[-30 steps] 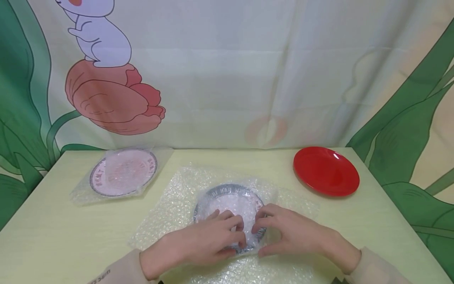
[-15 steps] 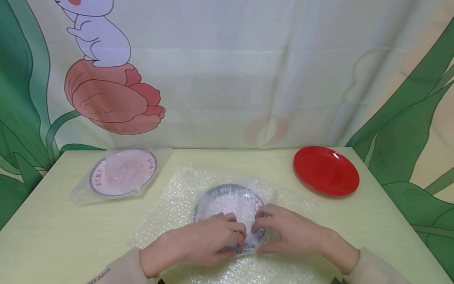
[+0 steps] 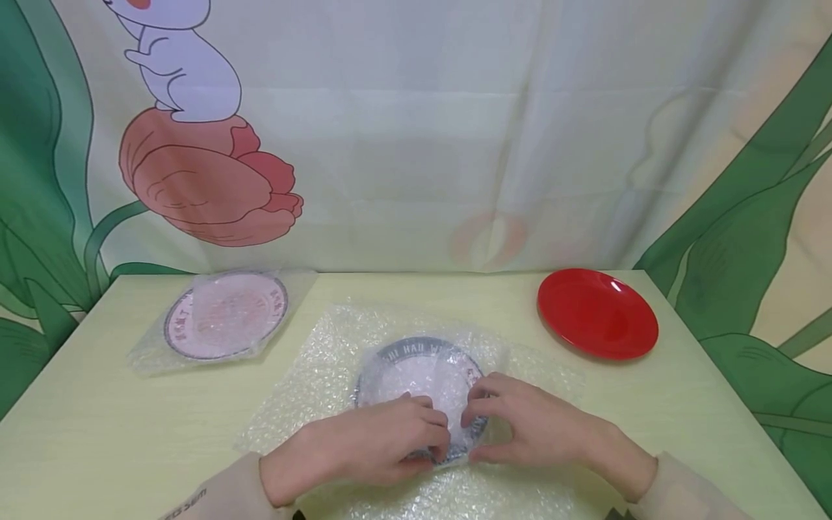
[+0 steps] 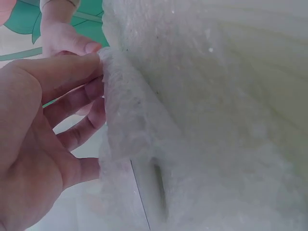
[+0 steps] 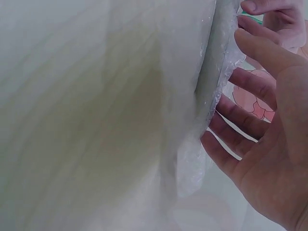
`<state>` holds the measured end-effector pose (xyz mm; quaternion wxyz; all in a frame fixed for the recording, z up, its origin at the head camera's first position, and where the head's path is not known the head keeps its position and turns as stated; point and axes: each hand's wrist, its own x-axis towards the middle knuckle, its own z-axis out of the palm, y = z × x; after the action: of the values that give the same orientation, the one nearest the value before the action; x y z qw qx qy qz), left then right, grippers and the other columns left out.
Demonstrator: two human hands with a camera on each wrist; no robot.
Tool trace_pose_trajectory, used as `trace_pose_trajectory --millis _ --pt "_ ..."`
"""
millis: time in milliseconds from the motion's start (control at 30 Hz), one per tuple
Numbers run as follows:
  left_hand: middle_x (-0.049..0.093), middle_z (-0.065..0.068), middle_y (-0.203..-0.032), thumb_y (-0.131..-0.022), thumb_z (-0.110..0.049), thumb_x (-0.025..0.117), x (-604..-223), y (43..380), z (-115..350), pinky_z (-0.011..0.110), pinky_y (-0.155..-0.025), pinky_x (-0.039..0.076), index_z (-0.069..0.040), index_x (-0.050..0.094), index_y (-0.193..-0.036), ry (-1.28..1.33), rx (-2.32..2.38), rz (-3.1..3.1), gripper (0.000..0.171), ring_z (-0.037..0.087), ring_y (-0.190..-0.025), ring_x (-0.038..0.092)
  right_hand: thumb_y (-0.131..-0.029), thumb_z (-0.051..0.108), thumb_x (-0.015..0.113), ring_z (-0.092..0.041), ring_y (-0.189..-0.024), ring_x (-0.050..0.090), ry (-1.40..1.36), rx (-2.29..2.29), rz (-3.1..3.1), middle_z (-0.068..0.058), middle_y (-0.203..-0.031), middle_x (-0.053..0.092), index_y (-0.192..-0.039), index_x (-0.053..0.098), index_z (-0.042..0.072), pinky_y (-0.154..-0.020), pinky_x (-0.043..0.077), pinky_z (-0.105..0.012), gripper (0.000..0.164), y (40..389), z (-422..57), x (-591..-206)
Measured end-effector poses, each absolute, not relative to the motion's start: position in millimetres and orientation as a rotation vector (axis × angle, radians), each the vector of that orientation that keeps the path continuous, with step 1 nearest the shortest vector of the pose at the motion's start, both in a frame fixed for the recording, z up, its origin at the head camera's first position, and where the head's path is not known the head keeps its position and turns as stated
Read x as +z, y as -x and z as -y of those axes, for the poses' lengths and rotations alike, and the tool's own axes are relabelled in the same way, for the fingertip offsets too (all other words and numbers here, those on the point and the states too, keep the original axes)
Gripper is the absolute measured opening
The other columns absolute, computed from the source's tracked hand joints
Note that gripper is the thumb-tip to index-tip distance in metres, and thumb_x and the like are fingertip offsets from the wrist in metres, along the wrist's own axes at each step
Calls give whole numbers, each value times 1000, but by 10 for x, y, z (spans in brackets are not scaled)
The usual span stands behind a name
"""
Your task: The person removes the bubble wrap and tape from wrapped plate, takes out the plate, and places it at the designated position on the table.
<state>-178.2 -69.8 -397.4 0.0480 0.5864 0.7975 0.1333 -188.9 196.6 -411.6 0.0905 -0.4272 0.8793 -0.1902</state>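
Note:
A white plate with a lettered blue-grey rim [image 3: 419,349] lies under a layer of clear bubble wrap [image 3: 305,390], which also spreads out beneath it. My left hand [image 3: 383,442] is at the plate's near side, its fingers curled. In the left wrist view, its thumb and fingertips pinch the edge of the bubble wrap [image 4: 127,96]. At the plate's right side, my right hand [image 3: 536,422] rests loosely bent fingertips on the wrap, with a wide gap to the thumb. The right wrist view shows these fingertips along the wrapped edge. Both hands partly hide the plate.
A second plate [image 3: 227,314], pinkish white and covered in bubble wrap, lies at the back left of the pale table [image 3: 97,433]. A red plate [image 3: 598,314] lies at the back right. Behind the table hangs a printed curtain [image 3: 403,144].
My left hand's fingers have drawn in and curled more at the plate's near edge. My right hand stays almost still, and the plates have not moved.

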Motion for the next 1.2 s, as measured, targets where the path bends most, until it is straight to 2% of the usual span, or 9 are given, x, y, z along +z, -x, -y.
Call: trace_pose_trajectory --millis 267,533,667,767,900,1200 --pt "65 -11 -95 -95 -15 73 -3989 1776 706 15 -84 43 -15 74 -102 -1727 436 -2444 7 0 -89 54 -89 37 81 -6 -106 54 1345 -556 -2629 15 -111 60 -112 71 26 -95 50 -30 27 1915 -1957 -4136" --pt "65 -13 -97 -94 -15 76 -3997 1771 701 16 -86 44 -17 75 -99 -1715 466 -2430 6 0 -90 54 -90 36 80 -8 -105 56 1425 -562 -2655 14 -110 62 -108 72 23 -93 50 -31 24 1916 -1948 -4155" --pt "62 -15 -95 -93 -17 76 -4012 1750 683 28 -92 48 -19 73 -97 -1671 451 -2455 5 1 -91 52 -91 34 79 -8 -103 56 1434 -534 -2663 14 -108 63 -108 73 23 -92 51 -31 21 1914 -1923 -4137" --pt "59 -16 -93 -94 -18 75 -4017 1726 664 46 -98 51 -21 72 -96 -1620 432 -2484 5 1 -92 51 -92 33 76 -9 -100 56 1472 -492 -2674 12 -106 63 -108 73 22 -90 51 -31 19 1912 -1900 -4132" --pt "57 -17 -91 -92 -16 76 -4017 1699 637 59 -97 50 -22 70 -92 -1576 419 -2519 9 2 -91 52 -93 32 75 -9 -98 57 1506 -468 -2692 11 -104 64 -106 73 21 -88 51 -30 17 1912 -1881 -4143" --pt "55 -15 -87 -87 -13 78 -4038 1659 581 64 -96 49 -23 67 -85 -1565 363 -2606 15 6 -91 55 -91 31 77 -9 -93 57 1522 -470 -2726 11 -100 64 -103 75 20 -84 51 -28 16 1907 -1868 -4166"
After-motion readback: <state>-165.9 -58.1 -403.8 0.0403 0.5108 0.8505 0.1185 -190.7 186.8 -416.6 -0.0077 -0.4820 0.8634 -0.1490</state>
